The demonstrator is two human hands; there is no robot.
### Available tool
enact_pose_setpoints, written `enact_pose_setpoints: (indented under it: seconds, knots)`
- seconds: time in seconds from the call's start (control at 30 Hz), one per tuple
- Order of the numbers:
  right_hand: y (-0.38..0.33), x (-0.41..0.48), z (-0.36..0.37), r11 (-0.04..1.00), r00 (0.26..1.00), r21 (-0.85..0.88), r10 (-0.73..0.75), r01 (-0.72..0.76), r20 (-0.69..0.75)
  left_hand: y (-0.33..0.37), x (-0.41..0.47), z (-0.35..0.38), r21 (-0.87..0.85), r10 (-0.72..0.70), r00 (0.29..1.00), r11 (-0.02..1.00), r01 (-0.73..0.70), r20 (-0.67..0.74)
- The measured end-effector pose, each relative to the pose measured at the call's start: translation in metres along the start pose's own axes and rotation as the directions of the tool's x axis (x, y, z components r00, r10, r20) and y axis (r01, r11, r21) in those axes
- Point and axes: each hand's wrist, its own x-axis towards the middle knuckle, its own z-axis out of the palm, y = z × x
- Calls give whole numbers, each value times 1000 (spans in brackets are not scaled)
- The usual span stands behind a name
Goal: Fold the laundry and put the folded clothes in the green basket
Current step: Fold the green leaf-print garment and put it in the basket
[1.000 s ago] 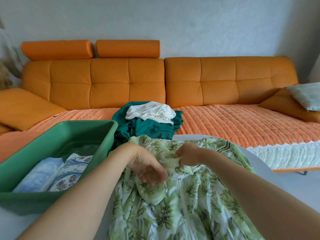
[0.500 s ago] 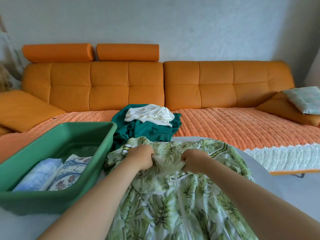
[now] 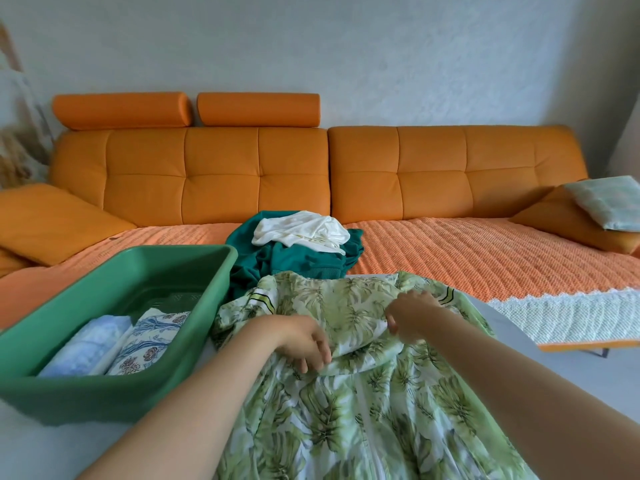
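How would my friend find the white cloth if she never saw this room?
Start at the long orange leather sofa and look below where its two back sections meet. A crumpled dark green garment lies heaped there, beyond the green plastic basket, and the crumpled white cloth sits on top. It is the only plain white laundry; the rest is green, blue or patterned.

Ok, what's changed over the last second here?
The left grip slid down toward the person, the right grip moved right; both hold the leaf-print garment, its top now spread wider. Green basket and teal-and-white pile unchanged.
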Motion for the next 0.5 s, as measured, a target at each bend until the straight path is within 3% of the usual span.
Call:
enact_pose_setpoints:
  seconds: [0.07, 0.17, 0.2, 0.27, 0.33, 0.4, 0.5]
  knots:
    - [-7, -6, 1, 989, 999, 147, 32, -29, -20, -3, 1, -1, -167, 18, 975, 984, -56, -223]
    - [-24, -11, -3, 944, 953, 329, 111, -12, -283, -4, 8, -2, -127, -99, 771, 992, 24, -630]
    - [-29, -11, -4, 935, 917, 354, 121, 24, -381, -5, 13, 0, -118, -166, 727, 986, 116, -666]
    - [-39, -10, -2, 931, 859, 349, 87, 110, -504, -8, 22, 7, -178, -291, 741, 957, 230, -605]
    - [-45, -3, 7, 924, 915, 359, 26, 131, -402, -9, 30, 15, -268, -308, 755, 946, 181, -578]
    - [-45, 6, 21, 909, 976, 403, -13, 103, -219, -12, 37, 19, -418, -311, 705, 908, 22, -638]
    - [-36, 14, 41, 874, 997, 484, -4, 43, -81, -15, 38, 14, -697, -416, 636, 661, -279, -650]
